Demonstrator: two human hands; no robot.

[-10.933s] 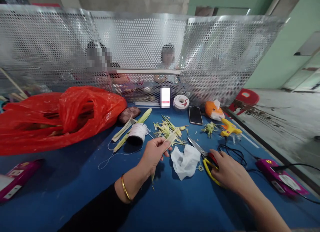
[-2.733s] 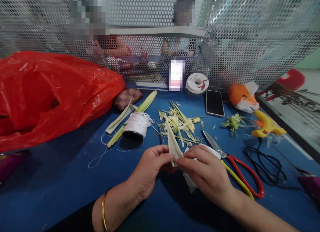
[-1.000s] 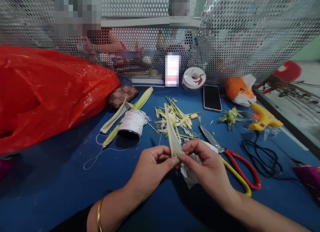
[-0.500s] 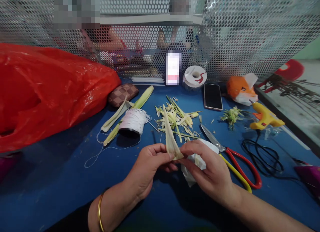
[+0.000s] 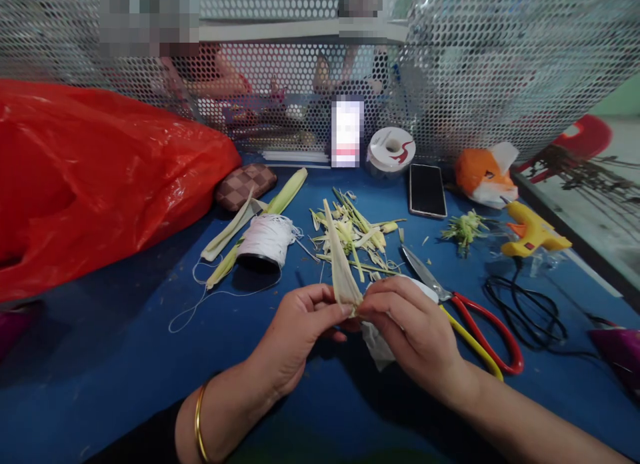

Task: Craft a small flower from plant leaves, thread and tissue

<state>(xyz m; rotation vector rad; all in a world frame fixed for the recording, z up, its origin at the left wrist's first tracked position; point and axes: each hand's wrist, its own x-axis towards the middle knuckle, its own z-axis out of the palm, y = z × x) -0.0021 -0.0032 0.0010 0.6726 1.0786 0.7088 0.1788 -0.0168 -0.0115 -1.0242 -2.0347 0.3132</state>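
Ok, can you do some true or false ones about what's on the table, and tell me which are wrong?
The left hand and right hand both hold the pale leaf. True.
The scissors are in the right hand. False: the scissors lie on the blue table.
The glue gun is yellow. True.
The bag is green. False: the bag is red.
The flat phone has a dark screen. True.

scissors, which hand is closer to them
Right. The right hand is just left of the scissors, pinching the pale leaf; the left hand pinches that leaf too, but farther left of them.
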